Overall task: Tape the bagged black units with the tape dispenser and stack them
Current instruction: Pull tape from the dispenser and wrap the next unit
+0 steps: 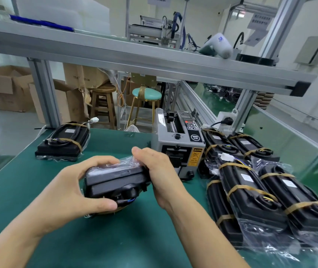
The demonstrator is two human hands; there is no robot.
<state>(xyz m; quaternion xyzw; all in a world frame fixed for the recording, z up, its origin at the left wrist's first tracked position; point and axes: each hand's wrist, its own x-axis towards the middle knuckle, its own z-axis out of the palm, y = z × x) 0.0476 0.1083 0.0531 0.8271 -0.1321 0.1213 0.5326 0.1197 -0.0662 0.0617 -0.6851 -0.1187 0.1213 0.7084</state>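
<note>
Centre of the frame: a bagged black unit (115, 182) held just above the green counter (135, 238) by both hands. The left hand (67, 192) grips its near-left end, fingers curled over the top edge and thumb pressed along the lower side. The right hand (160, 175) grips the far-right end, fingers wrapped over the crinkled clear bag (129, 160) and thumb raised at the top. No tape band shows on the visible faces of this unit; a short cable (129, 200) with coloured wires shows at its lower edge.

Just behind the right hand, centre right: the grey tape dispenser (175, 144) stands on the counter, with a black knob on top and a yellow warning label on its front.

Right of the frame: a group of bagged units (251, 192), each bound with two tan tape bands, lies beside the dispenser and runs toward the lower right; several overlap, some lying on others.

Upper left of the counter: a small stack of taped units (63, 142), well apart from the held unit.

Background, upper half: an aluminium shelf (135, 57) spans the frame. Below it stand a wooden stool (103, 101), a teal-seated stool (146, 95) and cardboard boxes (5, 86).
</note>
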